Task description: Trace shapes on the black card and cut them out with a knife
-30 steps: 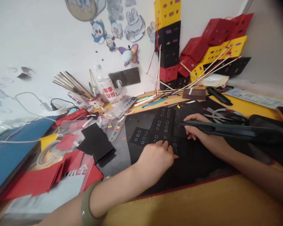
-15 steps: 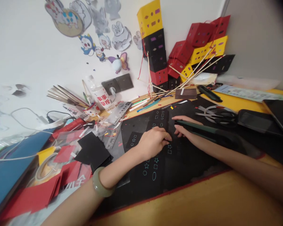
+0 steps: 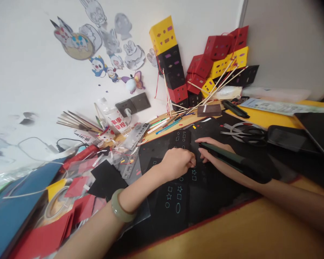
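The right hand's grip was closed round a long dark-green tool. A black paper sheet with pale-blue outlines lay under the left hand's curled grip — its hold unclear. Outlines showed below that hand — 1 second earlier, none did.

I see red Chinese characters on the bottle. Right of it, the silvery packet's dark print defeats me.
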`<action>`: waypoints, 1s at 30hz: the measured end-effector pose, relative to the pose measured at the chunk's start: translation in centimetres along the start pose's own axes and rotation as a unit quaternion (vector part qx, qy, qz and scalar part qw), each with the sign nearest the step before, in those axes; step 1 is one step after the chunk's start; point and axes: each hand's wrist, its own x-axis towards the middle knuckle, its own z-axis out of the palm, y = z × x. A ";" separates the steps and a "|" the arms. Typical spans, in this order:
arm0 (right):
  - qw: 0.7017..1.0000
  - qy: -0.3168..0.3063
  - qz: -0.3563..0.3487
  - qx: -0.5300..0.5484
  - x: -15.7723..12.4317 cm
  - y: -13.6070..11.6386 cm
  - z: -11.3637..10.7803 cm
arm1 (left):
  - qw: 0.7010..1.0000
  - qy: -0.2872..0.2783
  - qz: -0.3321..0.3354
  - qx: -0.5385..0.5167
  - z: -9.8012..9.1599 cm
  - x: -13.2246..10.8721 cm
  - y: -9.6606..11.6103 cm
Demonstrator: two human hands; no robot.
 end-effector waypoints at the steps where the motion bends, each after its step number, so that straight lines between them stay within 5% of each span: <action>1: 1.000 -0.002 -0.003 0.003 0.0 0.1 0.0 | 1.000 -0.003 0.003 0.005 0.0 0.1 0.0; 18: 1.000 -0.003 -0.006 -0.008 0.2 0.9 0.0 | 1.000 -0.012 -0.005 0.010 -0.3 0.5 0.2; 22: 1.000 0.008 0.010 0.012 0.3 1.0 0.1 | 1.000 -0.016 -0.004 -0.019 -1.3 1.0 -1.1; 27: 0.995 0.003 0.034 0.098 0.3 0.6 0.2 | 0.983 0.111 -0.147 0.016 -3.9 0.8 -4.7; 30: 0.991 0.023 0.043 0.122 0.4 0.1 0.1 | 0.963 0.169 -0.206 0.044 -4.1 -0.5 -4.8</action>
